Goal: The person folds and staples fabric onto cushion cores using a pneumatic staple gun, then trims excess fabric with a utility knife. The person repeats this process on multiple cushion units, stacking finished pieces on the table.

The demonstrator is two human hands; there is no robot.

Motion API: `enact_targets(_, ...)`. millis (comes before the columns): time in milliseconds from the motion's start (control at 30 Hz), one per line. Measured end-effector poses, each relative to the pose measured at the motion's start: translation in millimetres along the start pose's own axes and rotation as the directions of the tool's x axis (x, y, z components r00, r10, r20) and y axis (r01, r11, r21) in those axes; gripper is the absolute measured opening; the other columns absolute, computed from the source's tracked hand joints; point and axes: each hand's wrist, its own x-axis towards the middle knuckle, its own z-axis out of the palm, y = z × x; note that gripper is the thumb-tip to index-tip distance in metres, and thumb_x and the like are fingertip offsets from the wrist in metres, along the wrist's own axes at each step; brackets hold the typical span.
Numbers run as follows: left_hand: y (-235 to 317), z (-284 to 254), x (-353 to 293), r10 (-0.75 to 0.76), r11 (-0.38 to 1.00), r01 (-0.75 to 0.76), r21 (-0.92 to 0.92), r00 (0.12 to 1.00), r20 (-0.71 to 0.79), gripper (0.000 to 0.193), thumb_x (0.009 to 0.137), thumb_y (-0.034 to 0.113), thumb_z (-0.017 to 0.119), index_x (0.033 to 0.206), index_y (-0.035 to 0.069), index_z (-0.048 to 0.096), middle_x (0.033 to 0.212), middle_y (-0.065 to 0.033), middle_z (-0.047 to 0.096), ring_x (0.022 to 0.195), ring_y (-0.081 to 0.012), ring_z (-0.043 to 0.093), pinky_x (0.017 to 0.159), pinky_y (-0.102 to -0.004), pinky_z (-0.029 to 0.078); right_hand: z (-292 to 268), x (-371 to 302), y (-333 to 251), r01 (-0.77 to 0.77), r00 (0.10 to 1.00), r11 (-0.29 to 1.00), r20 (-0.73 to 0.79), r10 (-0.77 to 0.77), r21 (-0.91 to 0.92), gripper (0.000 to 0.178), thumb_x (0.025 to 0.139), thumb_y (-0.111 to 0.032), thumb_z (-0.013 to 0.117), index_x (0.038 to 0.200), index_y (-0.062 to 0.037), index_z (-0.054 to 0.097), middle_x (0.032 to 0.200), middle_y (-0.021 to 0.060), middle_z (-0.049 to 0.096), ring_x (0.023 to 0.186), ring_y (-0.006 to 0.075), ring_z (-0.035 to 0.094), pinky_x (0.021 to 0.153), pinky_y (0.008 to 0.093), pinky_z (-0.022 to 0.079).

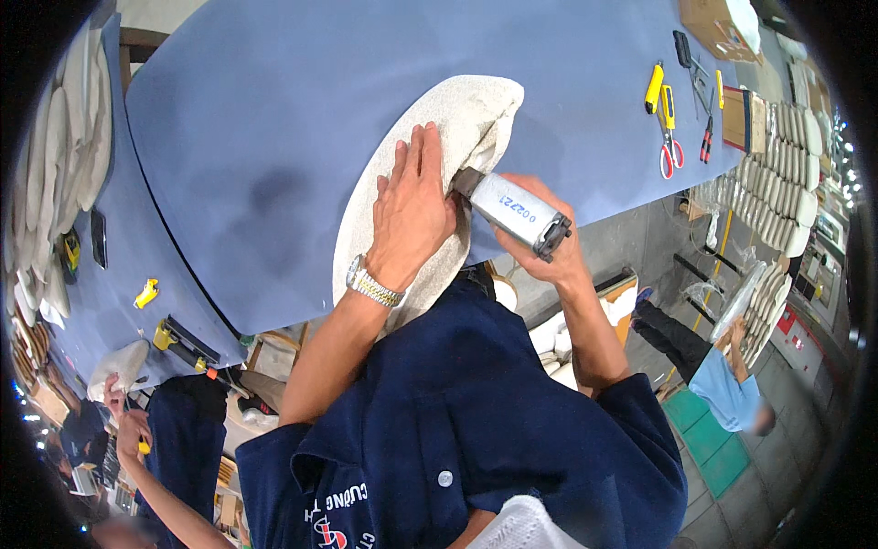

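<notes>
A curved panel covered in pale grey fabric [370, 215] lies on the blue table at its near edge, the fabric folded along its right side. My left hand [413, 210], wristwatch on the wrist, presses flat on the panel with fingers stretched out. To its right, my right hand [547, 224] is wrapped round a silver staple gun [512, 209]. The gun's dark nose meets the folded fabric at the panel's right edge, close to my left thumb. The gun's body hides part of my right-hand fingers and its handle.
Yellow-handled scissors [669, 128], a yellow cutter [653, 89] and a red screwdriver [707, 139] lie at the table's right. A cardboard box [718, 27] stands far right. On the left, a co-worker's hands [133, 425] work near another staple gun [183, 343]. Another person [718, 380] stands at right.
</notes>
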Motion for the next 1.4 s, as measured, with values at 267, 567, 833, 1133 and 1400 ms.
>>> enact_targets(267, -3.3, 2.8, -2.3, 0.000, 0.997, 0.002, -0.078, 1.000, 0.025, 0.094, 0.082, 0.002, 0.072, 0.162, 0.001, 0.022, 0.165, -0.0286, 0.029, 0.151, -0.0487, 0.032, 0.114, -0.0697, 0.036, -0.4, -10.9, -6.5, 0.038, 0.998, 0.999, 0.041, -0.038, 0.006, 0.060, 0.075, -0.010, 0.079, 0.133, -0.0022, 0.064, 0.122, 0.0164, 0.072, 0.111, 0.0273, 0.073, 0.095, 0.0356, 0.055)
enact_targets(567, -55.9, -7.0, 18.8, 0.257, 0.833, -0.150, -0.532, 0.957, 0.133, 0.089, 0.094, 0.016, 0.069, 0.167, 0.017, 0.019, 0.168, -0.0260, 0.025, 0.155, -0.0425, 0.027, 0.118, -0.0672, 0.029, 11.3, -6.0, -1.4, 0.074, 0.997, 0.997, -0.002, -0.074, -0.024, 0.057, 0.076, -0.010, 0.078, 0.131, -0.0029, 0.064, 0.119, 0.0146, 0.073, 0.109, 0.0236, 0.073, 0.094, 0.0328, 0.055)
enact_targets(833, -82.2, 0.6, -20.5, 0.108, 0.868, -0.012, -0.496, 0.980, 0.165, 0.071, 0.110, 0.052, 0.034, 0.167, 0.010, 0.020, 0.173, -0.0202, 0.014, 0.161, -0.0365, 0.006, 0.130, -0.0457, 0.007, 22.7, -5.8, -7.8, 0.128, 0.990, 0.991, -0.058, -0.131, -0.044, 0.055, 0.077, -0.011, 0.078, 0.130, -0.0023, 0.065, 0.118, 0.0140, 0.074, 0.108, 0.0243, 0.074, 0.093, 0.0321, 0.055)
enact_targets(1133, -21.5, -1.0, -47.5, -0.012, 1.000, 0.012, -0.015, 1.000, -0.005, 0.084, 0.099, 0.026, 0.065, 0.163, -0.001, 0.017, 0.164, -0.0321, 0.029, 0.152, -0.0482, 0.030, 0.122, -0.0508, 0.034, 25.1, -14.1, -1.2, 0.133, 0.985, 0.991, -0.114, -0.131, 0.008, 0.053, 0.078, -0.005, 0.076, 0.130, 0.0007, 0.066, 0.120, 0.0140, 0.073, 0.106, 0.0215, 0.072, 0.093, 0.0313, 0.055)
enact_targets(1400, -15.7, -1.1, -50.0, -0.045, 0.998, 0.045, 0.047, 0.999, -0.007, 0.084, 0.096, 0.020, 0.066, 0.161, -0.007, 0.019, 0.160, -0.0335, 0.034, 0.148, -0.0485, 0.036, 0.119, -0.0506, 0.038, 20.8, -17.7, -3.1, 0.145, 0.989, 0.987, -0.035, -0.143, 0.069, 0.054, 0.078, 0.000, 0.075, 0.131, 0.0031, 0.065, 0.120, 0.0140, 0.073, 0.107, 0.0174, 0.070, 0.095, 0.0306, 0.053)
